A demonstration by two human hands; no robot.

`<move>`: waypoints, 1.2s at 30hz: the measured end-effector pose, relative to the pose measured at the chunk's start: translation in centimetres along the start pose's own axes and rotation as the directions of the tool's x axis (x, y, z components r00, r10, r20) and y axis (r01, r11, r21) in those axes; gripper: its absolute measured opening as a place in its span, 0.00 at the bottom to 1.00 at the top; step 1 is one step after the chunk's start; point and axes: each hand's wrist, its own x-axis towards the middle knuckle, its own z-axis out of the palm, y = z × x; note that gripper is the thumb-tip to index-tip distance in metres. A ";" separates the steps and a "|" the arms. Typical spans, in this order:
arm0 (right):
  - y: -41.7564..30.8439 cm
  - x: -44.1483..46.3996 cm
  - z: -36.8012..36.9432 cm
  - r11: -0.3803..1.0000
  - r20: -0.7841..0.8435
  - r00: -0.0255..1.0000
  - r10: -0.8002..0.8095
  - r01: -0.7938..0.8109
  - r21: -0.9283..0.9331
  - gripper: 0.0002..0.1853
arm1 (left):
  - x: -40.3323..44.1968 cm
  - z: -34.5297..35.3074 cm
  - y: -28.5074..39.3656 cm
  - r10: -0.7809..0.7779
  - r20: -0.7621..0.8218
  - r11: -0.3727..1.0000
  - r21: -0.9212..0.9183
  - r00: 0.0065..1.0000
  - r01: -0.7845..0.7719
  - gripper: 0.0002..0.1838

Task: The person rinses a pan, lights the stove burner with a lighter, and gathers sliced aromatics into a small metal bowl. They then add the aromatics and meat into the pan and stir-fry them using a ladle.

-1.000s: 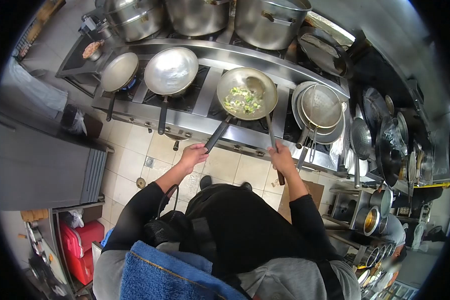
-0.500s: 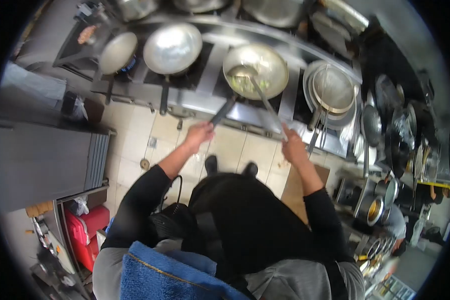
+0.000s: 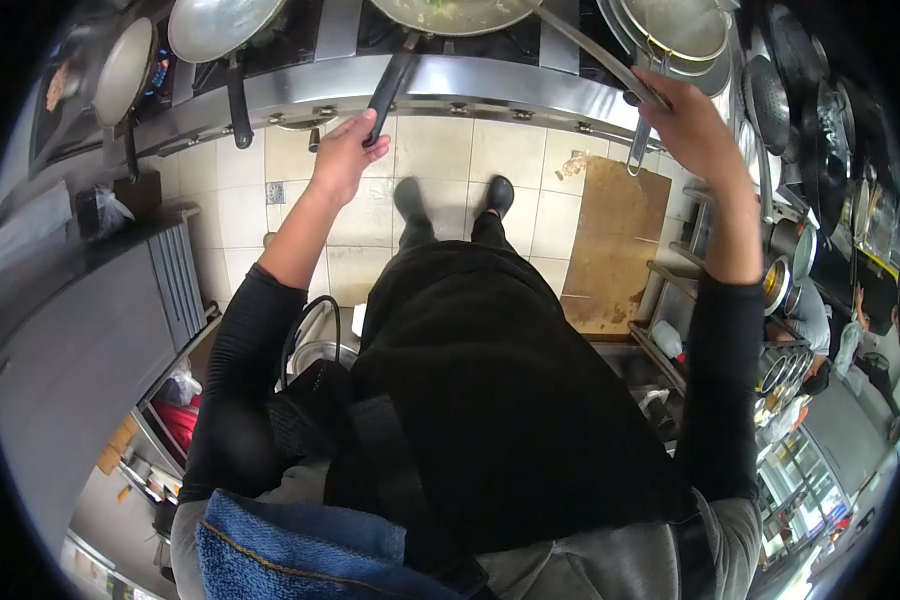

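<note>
At the top edge of the head view, a light metal pan (image 3: 475, 22) sits over the stove, cut off by the frame. Pale green bits of food (image 3: 432, 5) show inside it. My left hand (image 3: 348, 155) is closed around the pan's black handle (image 3: 394, 85). My right hand (image 3: 692, 122) grips the long metal handle of a ladle (image 3: 595, 50), which slants up and left towards the pan's right rim. The ladle's bowl is out of view.
Left of my pan are a second pan (image 3: 220, 25) and a tilted pan (image 3: 125, 75) near a blue flame. Stacked strainers (image 3: 685, 35) stand right. A steel counter front (image 3: 450, 85) runs across. Brown cardboard (image 3: 615, 245) lies on the tiles; another person is far right.
My view has tilted down, so the stove and pans sit higher in the picture. My right hand has moved outward to the right, with the ladle. My left hand stays on the pan handle.
</note>
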 end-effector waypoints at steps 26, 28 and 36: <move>-3.5 2.2 11.4 0.786 0.085 0.988 0.131 -0.156 0.598 0.28 | -2.0 -2.5 0.2 0.048 -0.004 0.997 -0.060 0.999 -0.048 0.17; -4.0 0.4 11.2 0.734 0.171 0.978 0.120 -0.203 0.648 0.28 | -1.8 -2.7 0.1 0.028 -0.013 0.999 -0.024 1.000 -0.029 0.17; 0.1 4.5 12.8 0.916 -0.158 0.987 0.013 0.051 0.398 0.29 | -2.1 -2.8 -0.5 0.028 0.012 0.999 -0.022 1.000 -0.027 0.17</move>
